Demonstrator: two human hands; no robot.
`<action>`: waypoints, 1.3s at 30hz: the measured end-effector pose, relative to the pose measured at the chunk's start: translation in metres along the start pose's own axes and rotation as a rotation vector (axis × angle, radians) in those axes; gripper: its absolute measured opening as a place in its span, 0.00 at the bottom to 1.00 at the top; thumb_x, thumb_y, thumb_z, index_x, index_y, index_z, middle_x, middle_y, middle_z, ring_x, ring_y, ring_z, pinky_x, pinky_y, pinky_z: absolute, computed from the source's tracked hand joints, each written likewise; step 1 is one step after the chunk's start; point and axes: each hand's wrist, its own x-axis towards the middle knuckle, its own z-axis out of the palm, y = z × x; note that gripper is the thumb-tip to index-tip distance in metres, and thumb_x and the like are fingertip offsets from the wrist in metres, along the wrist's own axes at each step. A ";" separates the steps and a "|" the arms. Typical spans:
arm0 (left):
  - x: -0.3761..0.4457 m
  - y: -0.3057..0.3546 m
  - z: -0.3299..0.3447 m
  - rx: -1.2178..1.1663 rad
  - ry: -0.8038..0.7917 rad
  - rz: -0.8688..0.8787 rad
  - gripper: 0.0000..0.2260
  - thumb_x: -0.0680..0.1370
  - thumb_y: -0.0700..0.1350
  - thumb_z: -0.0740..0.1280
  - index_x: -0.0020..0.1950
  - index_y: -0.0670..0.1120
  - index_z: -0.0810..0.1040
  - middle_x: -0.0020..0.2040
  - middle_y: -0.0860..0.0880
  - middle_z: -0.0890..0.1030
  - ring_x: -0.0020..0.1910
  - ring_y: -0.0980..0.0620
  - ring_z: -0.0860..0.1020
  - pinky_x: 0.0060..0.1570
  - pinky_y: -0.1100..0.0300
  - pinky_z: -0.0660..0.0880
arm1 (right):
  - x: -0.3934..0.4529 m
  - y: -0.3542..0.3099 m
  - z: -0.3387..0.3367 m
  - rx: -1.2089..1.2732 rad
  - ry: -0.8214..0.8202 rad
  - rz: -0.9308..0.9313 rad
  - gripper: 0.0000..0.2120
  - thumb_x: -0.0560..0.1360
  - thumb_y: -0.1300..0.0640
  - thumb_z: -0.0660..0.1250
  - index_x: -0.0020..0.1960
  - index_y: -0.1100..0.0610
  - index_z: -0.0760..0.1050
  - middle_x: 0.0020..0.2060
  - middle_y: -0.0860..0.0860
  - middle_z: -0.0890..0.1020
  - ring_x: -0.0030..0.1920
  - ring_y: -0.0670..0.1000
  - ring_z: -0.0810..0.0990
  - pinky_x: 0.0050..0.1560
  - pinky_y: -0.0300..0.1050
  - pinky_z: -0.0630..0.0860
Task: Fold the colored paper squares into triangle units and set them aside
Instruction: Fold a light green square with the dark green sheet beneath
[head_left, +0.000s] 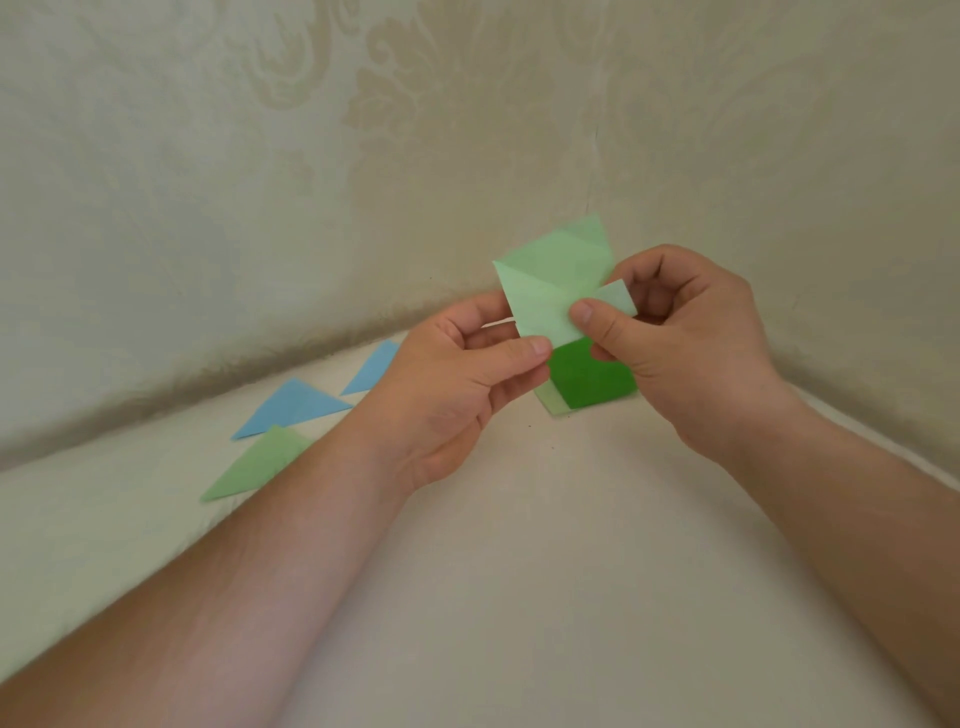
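A light green paper (553, 275) with diagonal creases is held upright above the table. My left hand (467, 384) pinches its lower left edge between thumb and fingers. My right hand (680, 343) pinches its lower right corner, which is bent over into a small flap. Below the hands lies a stack of paper squares, dark green (592, 382) on top with a light green sheet showing under it. To the left on the table lie folded triangles: two blue ones (296, 408) (375, 366) and a light green one (260, 462).
The table (519, 571) has a cream cloth and sits in a corner of walls with pale patterned wallpaper (363, 130). My forearms cross the near part of the table from both lower corners.
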 end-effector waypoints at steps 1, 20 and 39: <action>0.000 0.000 0.000 0.009 0.005 -0.002 0.18 0.77 0.30 0.69 0.66 0.40 0.79 0.57 0.40 0.86 0.49 0.50 0.85 0.46 0.62 0.82 | -0.001 -0.001 0.000 -0.021 0.001 -0.005 0.12 0.72 0.63 0.79 0.45 0.51 0.78 0.37 0.55 0.85 0.34 0.51 0.82 0.40 0.54 0.81; 0.000 0.001 0.003 0.130 0.088 0.029 0.14 0.77 0.33 0.72 0.61 0.44 0.82 0.43 0.47 0.86 0.39 0.55 0.83 0.41 0.63 0.81 | 0.001 -0.001 -0.001 0.025 -0.013 0.057 0.14 0.75 0.64 0.76 0.54 0.49 0.78 0.41 0.70 0.81 0.37 0.55 0.84 0.47 0.53 0.84; 0.000 0.004 0.001 0.131 0.109 0.073 0.19 0.76 0.31 0.73 0.66 0.42 0.80 0.51 0.41 0.87 0.43 0.51 0.86 0.42 0.62 0.82 | 0.002 0.001 0.001 0.225 -0.157 0.352 0.13 0.76 0.60 0.74 0.59 0.55 0.79 0.42 0.56 0.84 0.36 0.51 0.81 0.44 0.48 0.80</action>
